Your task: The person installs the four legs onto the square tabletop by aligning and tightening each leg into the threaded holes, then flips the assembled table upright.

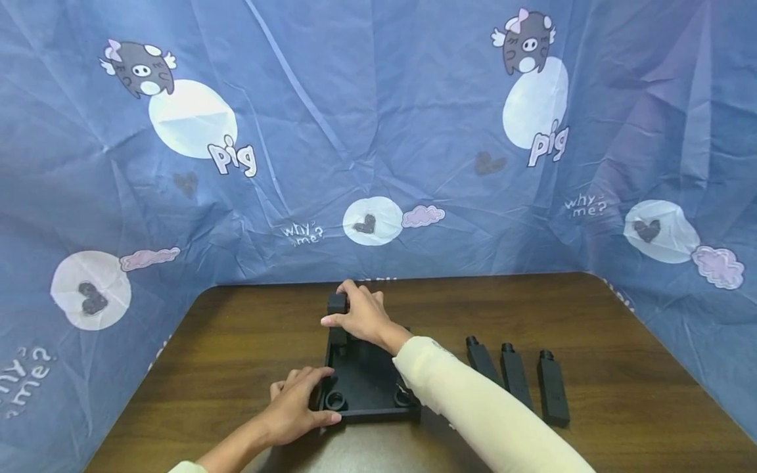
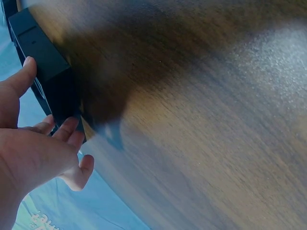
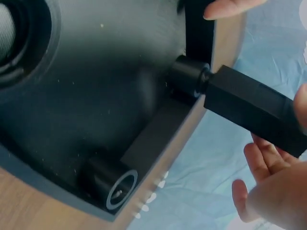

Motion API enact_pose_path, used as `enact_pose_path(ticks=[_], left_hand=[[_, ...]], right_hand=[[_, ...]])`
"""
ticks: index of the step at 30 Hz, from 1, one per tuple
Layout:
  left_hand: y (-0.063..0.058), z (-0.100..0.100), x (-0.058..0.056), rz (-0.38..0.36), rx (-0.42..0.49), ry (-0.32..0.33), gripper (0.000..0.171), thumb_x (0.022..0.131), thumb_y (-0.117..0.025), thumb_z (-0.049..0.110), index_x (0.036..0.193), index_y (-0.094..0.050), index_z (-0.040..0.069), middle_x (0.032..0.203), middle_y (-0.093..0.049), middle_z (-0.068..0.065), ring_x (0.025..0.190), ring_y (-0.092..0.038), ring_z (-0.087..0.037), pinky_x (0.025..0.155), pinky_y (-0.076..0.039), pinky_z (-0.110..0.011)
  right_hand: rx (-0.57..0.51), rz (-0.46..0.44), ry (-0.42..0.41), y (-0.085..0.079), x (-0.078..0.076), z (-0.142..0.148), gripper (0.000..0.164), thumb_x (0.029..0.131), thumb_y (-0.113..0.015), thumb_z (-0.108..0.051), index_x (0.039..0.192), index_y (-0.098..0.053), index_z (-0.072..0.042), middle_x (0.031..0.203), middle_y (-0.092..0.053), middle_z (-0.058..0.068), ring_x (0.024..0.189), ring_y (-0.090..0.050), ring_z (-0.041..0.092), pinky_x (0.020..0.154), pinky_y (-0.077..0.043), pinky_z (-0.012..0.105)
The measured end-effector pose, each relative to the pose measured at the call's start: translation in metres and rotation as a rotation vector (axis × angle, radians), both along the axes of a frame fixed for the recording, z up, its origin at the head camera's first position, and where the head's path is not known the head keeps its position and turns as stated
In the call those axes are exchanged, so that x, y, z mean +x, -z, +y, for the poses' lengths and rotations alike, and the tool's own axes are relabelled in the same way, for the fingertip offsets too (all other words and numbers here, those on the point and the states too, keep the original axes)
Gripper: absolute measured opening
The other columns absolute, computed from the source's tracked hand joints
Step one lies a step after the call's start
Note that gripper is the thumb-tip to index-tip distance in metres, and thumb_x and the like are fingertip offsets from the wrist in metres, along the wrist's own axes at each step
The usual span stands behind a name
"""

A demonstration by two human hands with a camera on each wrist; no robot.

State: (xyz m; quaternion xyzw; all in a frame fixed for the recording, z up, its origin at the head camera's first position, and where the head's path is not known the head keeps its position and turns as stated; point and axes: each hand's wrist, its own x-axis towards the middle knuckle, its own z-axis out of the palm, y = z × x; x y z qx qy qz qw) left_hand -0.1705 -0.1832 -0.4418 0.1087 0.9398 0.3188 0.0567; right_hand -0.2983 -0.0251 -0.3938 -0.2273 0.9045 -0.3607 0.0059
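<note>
A square black tabletop [image 1: 367,374] lies underside up, with a raised rim and round threaded sockets in its corners. My right hand [image 1: 363,315] grips a black table leg [image 1: 338,303] that stands upright over the far left corner. In the right wrist view, the narrow end of this leg meets a corner socket [image 3: 188,75], and most of its thread is hidden inside. With thumb on the near side and fingers along the left side, my left hand [image 1: 296,404] holds the near left corner. An open socket [image 1: 335,401] sits inside that corner.
To the right of the tabletop lie three more black legs [image 1: 553,391], side by side, threaded ends pointing away. The right forearm crosses over the tabletop's right side. A blue printed cloth [image 1: 378,164] hangs behind the wooden table [image 1: 248,328].
</note>
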Motion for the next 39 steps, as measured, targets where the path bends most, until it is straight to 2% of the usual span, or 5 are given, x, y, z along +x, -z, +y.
enact_pose_path(ticks=[11,16,24,34,39], left_hand=[[-0.001,0.0,0.002,0.026,0.003,-0.009,0.071,0.07,-0.084,0.035,0.129,-0.055,0.01,0.123,-0.058,-0.006,0.114,-0.045,-0.027,0.086,-0.022,-0.054],[0.0,-0.001,0.003,0.018,0.001,-0.01,0.071,0.07,-0.084,0.036,0.13,-0.055,0.01,0.123,-0.058,-0.005,0.113,-0.046,-0.027,0.085,-0.023,-0.054],[0.0,-0.002,0.002,-0.005,0.019,0.005,0.071,0.072,-0.083,0.038,0.131,-0.054,0.01,0.125,-0.057,-0.007,0.117,-0.044,-0.029,0.087,-0.021,-0.057],[0.0,-0.002,0.002,0.037,0.015,0.006,0.071,0.071,-0.084,0.036,0.13,-0.055,0.009,0.124,-0.058,-0.006,0.115,-0.044,-0.028,0.085,-0.021,-0.054],[0.0,-0.001,0.001,0.032,0.019,0.01,0.071,0.071,-0.084,0.037,0.13,-0.055,0.009,0.124,-0.058,-0.007,0.115,-0.045,-0.028,0.085,-0.022,-0.055]], right_hand=[[0.001,-0.049,-0.256,-0.021,-0.009,0.015,0.044,0.09,-0.067,-0.018,0.133,-0.058,-0.023,0.136,-0.056,-0.002,0.131,-0.043,0.022,0.106,-0.017,0.05],[0.015,0.03,-0.185,-0.018,-0.009,0.012,0.034,0.083,-0.075,-0.027,0.114,-0.066,-0.017,0.108,-0.069,-0.002,0.108,-0.057,0.019,0.101,-0.021,0.046],[0.032,0.052,-0.083,-0.01,-0.008,0.006,0.046,0.079,-0.077,-0.04,0.112,-0.061,-0.014,0.088,-0.055,-0.005,0.087,-0.049,0.014,0.094,-0.024,0.044],[0.045,-0.102,-0.328,-0.032,-0.012,0.021,0.052,0.091,-0.066,-0.021,0.141,-0.049,-0.023,0.138,-0.054,0.001,0.134,-0.04,0.021,0.11,-0.009,0.055],[0.075,-0.139,-0.399,-0.037,-0.012,0.023,0.044,0.097,-0.058,-0.017,0.139,-0.052,-0.027,0.143,-0.049,-0.006,0.137,-0.036,0.018,0.111,-0.005,0.055]])
